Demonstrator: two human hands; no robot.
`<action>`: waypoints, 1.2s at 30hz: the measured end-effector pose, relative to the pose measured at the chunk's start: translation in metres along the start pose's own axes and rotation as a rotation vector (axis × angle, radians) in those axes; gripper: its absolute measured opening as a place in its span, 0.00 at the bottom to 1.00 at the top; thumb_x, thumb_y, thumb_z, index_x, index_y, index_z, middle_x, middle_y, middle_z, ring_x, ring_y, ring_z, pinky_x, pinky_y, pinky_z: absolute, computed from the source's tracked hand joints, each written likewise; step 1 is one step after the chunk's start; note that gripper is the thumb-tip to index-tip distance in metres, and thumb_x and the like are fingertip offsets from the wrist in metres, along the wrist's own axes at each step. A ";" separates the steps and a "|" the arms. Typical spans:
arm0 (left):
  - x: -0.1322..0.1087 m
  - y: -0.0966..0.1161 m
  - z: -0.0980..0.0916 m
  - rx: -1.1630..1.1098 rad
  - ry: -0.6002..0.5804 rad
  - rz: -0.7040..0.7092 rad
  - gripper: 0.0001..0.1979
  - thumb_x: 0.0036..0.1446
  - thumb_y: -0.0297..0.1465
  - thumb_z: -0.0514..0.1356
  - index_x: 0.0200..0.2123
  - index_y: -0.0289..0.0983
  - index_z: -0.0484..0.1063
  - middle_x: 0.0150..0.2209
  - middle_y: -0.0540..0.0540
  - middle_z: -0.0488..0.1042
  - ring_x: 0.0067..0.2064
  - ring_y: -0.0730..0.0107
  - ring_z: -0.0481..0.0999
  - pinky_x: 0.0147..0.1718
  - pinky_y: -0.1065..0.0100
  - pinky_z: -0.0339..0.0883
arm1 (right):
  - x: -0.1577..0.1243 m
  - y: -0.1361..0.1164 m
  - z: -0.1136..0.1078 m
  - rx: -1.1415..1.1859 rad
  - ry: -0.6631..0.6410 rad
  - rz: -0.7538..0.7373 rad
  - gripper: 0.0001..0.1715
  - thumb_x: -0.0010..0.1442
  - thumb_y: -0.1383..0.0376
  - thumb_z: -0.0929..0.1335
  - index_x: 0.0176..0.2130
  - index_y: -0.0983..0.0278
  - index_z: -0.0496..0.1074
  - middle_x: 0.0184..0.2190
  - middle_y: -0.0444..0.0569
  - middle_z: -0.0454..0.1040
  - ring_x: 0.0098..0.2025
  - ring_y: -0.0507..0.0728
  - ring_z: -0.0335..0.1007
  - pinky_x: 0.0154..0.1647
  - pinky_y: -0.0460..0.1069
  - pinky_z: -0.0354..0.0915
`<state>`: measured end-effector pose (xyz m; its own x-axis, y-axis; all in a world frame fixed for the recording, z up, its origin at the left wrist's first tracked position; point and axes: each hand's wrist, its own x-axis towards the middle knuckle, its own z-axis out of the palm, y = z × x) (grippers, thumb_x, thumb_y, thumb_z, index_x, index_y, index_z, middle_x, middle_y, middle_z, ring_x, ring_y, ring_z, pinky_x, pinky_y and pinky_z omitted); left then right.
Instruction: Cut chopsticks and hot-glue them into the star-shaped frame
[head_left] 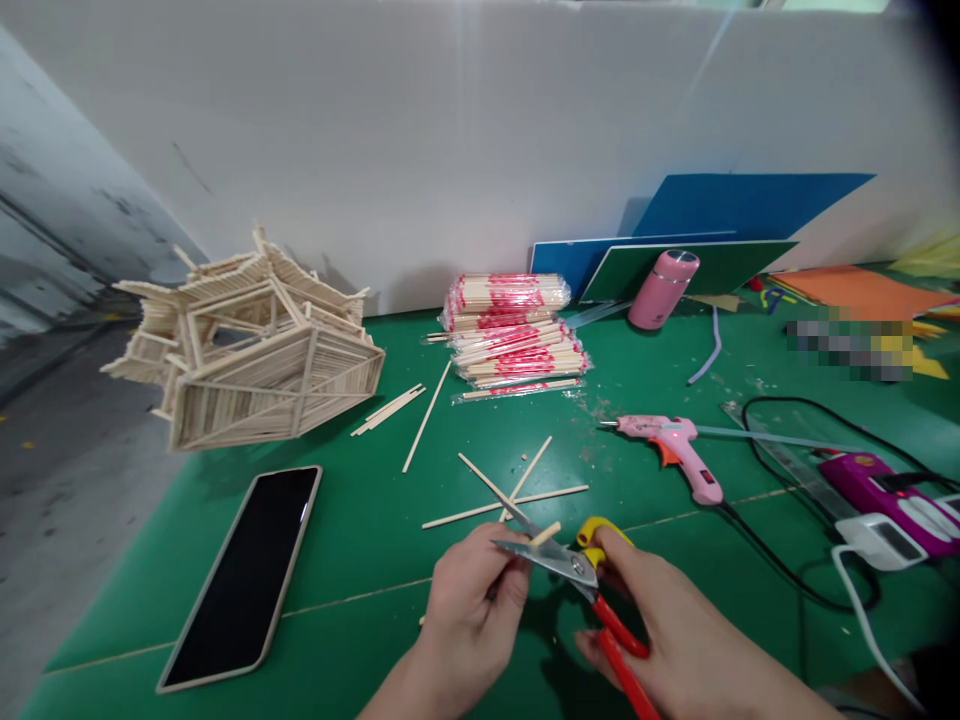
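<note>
My left hand is closed, its fingertips pinching a short wooden stick whose end shows between the scissor blades. A pair of scissors with red handles and a yellow part is gripped in my right hand; the blades point left, parted around the stick. Just beyond the blades, several loose sticks lie crossed on the green table. More cut sticks rest farther back to the left. Plastic-wrapped bundles of chopsticks with red printing are stacked behind them.
A house-like stick model stands back left, behind a phone. On the right are a pink glue gun, its black cable, a purple power strip and a white charger. A pink bottle stands before coloured boards.
</note>
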<state>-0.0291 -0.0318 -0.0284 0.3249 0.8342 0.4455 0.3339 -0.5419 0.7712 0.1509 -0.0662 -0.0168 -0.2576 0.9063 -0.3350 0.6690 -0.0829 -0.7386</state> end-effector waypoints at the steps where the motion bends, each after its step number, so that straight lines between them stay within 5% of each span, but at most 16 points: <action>1: 0.000 0.001 0.000 -0.012 -0.003 -0.017 0.08 0.52 0.21 0.50 0.27 0.36 0.67 0.24 0.50 0.70 0.24 0.76 0.69 0.24 0.77 0.62 | 0.000 -0.001 0.000 -0.004 0.010 -0.004 0.12 0.47 0.62 0.65 0.31 0.60 0.55 0.27 0.41 0.69 0.26 0.51 0.63 0.26 0.44 0.57; 14: -0.002 0.001 -0.004 -0.145 -0.043 -0.102 0.07 0.52 0.22 0.52 0.28 0.37 0.68 0.24 0.50 0.71 0.26 0.75 0.70 0.24 0.77 0.62 | 0.000 0.010 0.004 -0.046 0.050 -0.021 0.12 0.46 0.65 0.64 0.29 0.59 0.54 0.27 0.41 0.68 0.26 0.51 0.62 0.24 0.44 0.54; 20: -0.003 0.000 -0.003 -0.158 -0.034 -0.077 0.08 0.50 0.21 0.53 0.29 0.36 0.69 0.24 0.51 0.72 0.26 0.76 0.71 0.25 0.78 0.63 | -0.003 0.005 -0.002 -0.114 0.072 0.010 0.22 0.44 0.57 0.68 0.37 0.61 0.56 0.35 0.47 0.68 0.34 0.55 0.63 0.29 0.46 0.58; 36: -0.004 -0.003 -0.005 -0.339 -0.084 -0.266 0.07 0.53 0.26 0.53 0.27 0.34 0.69 0.23 0.48 0.70 0.24 0.75 0.67 0.22 0.76 0.61 | -0.002 0.007 0.003 -0.024 -0.010 -0.010 0.09 0.48 0.65 0.64 0.31 0.60 0.57 0.25 0.41 0.68 0.24 0.51 0.62 0.23 0.44 0.54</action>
<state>-0.0358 -0.0327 -0.0300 0.3421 0.9216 0.1835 0.1108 -0.2334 0.9660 0.1542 -0.0702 -0.0228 -0.2712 0.9030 -0.3331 0.6825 -0.0636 -0.7281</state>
